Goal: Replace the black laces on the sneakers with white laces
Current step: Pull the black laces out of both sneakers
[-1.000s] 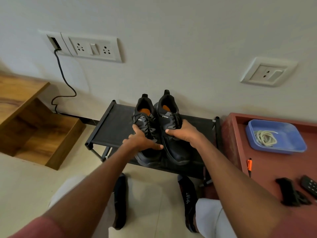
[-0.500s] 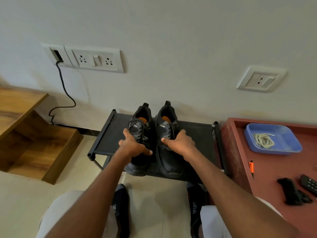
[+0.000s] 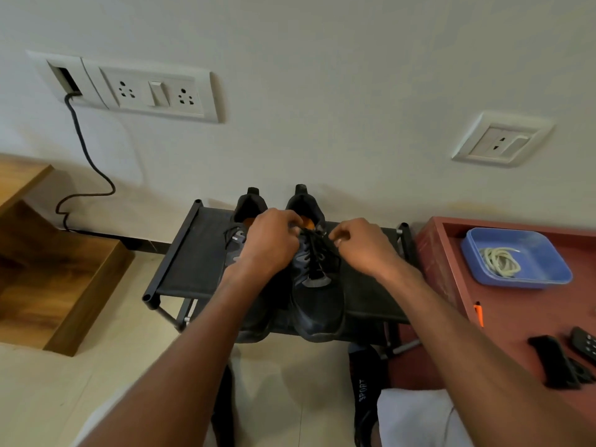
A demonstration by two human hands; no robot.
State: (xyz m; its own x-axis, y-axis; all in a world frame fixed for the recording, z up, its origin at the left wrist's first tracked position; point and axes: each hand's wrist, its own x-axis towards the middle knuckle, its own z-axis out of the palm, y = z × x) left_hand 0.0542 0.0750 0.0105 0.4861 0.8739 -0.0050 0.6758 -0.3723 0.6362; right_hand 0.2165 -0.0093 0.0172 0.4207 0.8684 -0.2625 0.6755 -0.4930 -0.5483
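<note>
Steps [image 3: 48, 259] of brown wood fill the 9 o'clock edge, and above them, at 10 o'clock on the wall, a socket panel [image 3: 151, 91] has a black cable [image 3: 85, 156] running from its left slot down toward the skirting. At the centre a black rack [image 3: 193, 262] stands against the wall with two black sneakers on its top shelf, heels to the wall and toes toward the person. The left sneaker [image 3: 238, 237] is largely hidden beneath the left hand [image 3: 269, 245], which reaches across to the tongue of the right sneaker [image 3: 317, 304], fingers curled tight at the top of the black lace [image 3: 317, 253]; the fingertips are hidden, so I cannot tell exactly what they pinch, though they seem closed on the lace. The right hand [image 3: 364, 245], at 1 o'clock of that shoe, has thumb and fingers curled together, pinching the other end of the lace at the top eyelets. The lace is threaded down the shoe in crossings. Two feet in black socks [image 3: 366, 391] rest on the pale floor at 6 o'clock, below the rack. A second socket [image 3: 501, 141] sits on the wall at 2 o'clock. At 3 o'clock a red table [image 3: 516, 317] touches the rack's right end; on it a blue tray [image 3: 545, 269] holds the coiled white laces [image 3: 500, 261], well apart from the sneakers. Nearer the person lie an orange pen [image 3: 479, 314] at the table's left rim, a black object [image 3: 554, 362] and a remote [image 3: 585, 345] at the frame edge.
</note>
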